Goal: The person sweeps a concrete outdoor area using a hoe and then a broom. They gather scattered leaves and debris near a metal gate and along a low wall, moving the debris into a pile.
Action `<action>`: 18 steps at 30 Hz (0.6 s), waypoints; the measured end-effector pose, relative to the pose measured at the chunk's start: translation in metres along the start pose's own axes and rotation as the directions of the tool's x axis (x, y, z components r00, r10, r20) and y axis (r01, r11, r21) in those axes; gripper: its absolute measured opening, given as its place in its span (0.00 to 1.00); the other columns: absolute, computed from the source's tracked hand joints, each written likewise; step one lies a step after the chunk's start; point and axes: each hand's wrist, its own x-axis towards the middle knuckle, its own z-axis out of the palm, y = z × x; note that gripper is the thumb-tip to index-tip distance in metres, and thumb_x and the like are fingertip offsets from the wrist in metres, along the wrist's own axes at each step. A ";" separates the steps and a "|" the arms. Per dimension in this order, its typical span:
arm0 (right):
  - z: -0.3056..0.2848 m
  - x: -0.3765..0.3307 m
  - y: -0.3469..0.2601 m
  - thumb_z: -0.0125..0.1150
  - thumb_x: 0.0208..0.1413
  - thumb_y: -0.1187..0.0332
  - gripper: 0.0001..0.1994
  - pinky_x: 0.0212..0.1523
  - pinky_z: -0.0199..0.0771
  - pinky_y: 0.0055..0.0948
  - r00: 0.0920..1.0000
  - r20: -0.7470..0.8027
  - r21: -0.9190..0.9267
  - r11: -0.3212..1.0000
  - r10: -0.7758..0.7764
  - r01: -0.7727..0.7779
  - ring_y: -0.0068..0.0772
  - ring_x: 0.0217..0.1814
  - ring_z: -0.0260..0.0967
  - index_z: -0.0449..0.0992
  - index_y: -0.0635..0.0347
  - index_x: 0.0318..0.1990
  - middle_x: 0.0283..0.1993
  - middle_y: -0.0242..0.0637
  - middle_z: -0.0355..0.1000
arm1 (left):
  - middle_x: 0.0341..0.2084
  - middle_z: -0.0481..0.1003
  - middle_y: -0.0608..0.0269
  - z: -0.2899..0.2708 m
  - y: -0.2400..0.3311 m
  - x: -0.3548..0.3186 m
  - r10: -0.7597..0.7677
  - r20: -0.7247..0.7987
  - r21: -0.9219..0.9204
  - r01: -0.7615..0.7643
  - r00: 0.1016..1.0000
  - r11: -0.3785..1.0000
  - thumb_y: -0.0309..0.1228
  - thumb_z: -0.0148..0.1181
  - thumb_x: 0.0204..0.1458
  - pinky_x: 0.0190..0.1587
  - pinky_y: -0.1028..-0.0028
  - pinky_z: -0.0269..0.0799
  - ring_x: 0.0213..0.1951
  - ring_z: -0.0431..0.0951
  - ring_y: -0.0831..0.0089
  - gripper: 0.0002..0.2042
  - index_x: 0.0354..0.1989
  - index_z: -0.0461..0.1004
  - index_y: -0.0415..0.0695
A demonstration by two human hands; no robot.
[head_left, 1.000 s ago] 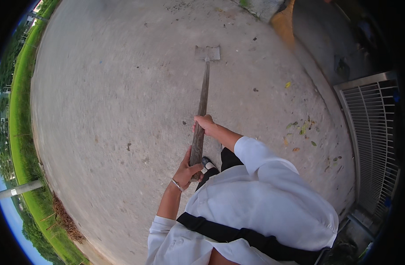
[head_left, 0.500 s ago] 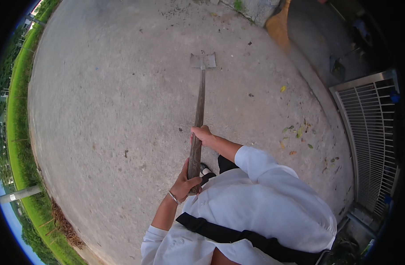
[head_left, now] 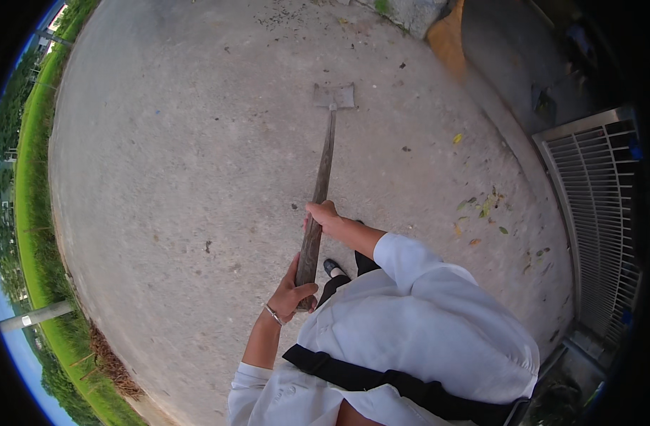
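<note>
1. Left hand [head_left: 289, 293] clasped the wooden handle [head_left: 312, 246] near its butt, right hand [head_left: 325, 216] farther up.
2. Metal blade [head_left: 333, 95] seemingly rested on concrete [head_left: 162, 192], well inside its left edge.
3. Two-handed guiding seemed in hand, calling for firm grips.

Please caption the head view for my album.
Left grip near the end of a wooden handle, right grip ahead, blade over concrete.

The one head-worn fisheye view faces steeply down, close over the white button-front shirt [head_left: 417, 312] and farther from the rough grey concrete ground [head_left: 169, 184].
</note>
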 end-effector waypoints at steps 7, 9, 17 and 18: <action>-0.013 0.041 -0.050 0.54 0.42 0.75 0.06 0.19 0.73 0.39 0.997 0.022 -0.044 0.996 -0.073 0.074 0.38 0.19 0.67 0.65 0.69 0.26 0.21 0.43 0.64 | 0.23 0.65 0.60 0.012 0.004 0.049 0.087 0.021 -0.064 -0.085 0.996 0.994 0.18 0.52 0.41 0.15 0.72 0.65 0.16 0.69 0.71 0.43 0.64 0.33 0.50; -0.018 0.035 -0.026 0.54 0.41 0.76 0.06 0.19 0.74 0.41 1.000 0.000 0.008 1.000 -0.027 0.027 0.39 0.19 0.67 0.65 0.70 0.27 0.22 0.44 0.64 | 0.22 0.65 0.60 0.018 0.001 0.041 0.057 0.030 -0.031 -0.056 0.998 0.998 0.17 0.51 0.41 0.15 0.72 0.65 0.15 0.69 0.71 0.43 0.64 0.31 0.49; -0.016 0.006 0.070 0.54 0.39 0.80 0.09 0.21 0.74 0.50 0.983 -0.059 0.150 0.975 0.171 -0.161 0.50 0.23 0.68 0.62 0.73 0.29 0.23 0.51 0.64 | 0.22 0.68 0.61 -0.040 -0.059 -0.101 -0.052 0.040 0.111 0.047 0.998 0.993 0.15 0.54 0.37 0.19 0.76 0.64 0.19 0.69 0.74 0.45 0.64 0.35 0.51; -0.016 0.004 0.079 0.53 0.39 0.80 0.09 0.21 0.74 0.50 0.977 -0.078 0.157 0.970 0.199 -0.185 0.50 0.23 0.68 0.62 0.73 0.29 0.23 0.51 0.63 | 0.21 0.68 0.61 -0.046 -0.060 -0.120 -0.113 0.016 0.124 0.111 0.993 0.986 0.14 0.54 0.37 0.18 0.74 0.64 0.17 0.68 0.74 0.46 0.64 0.34 0.51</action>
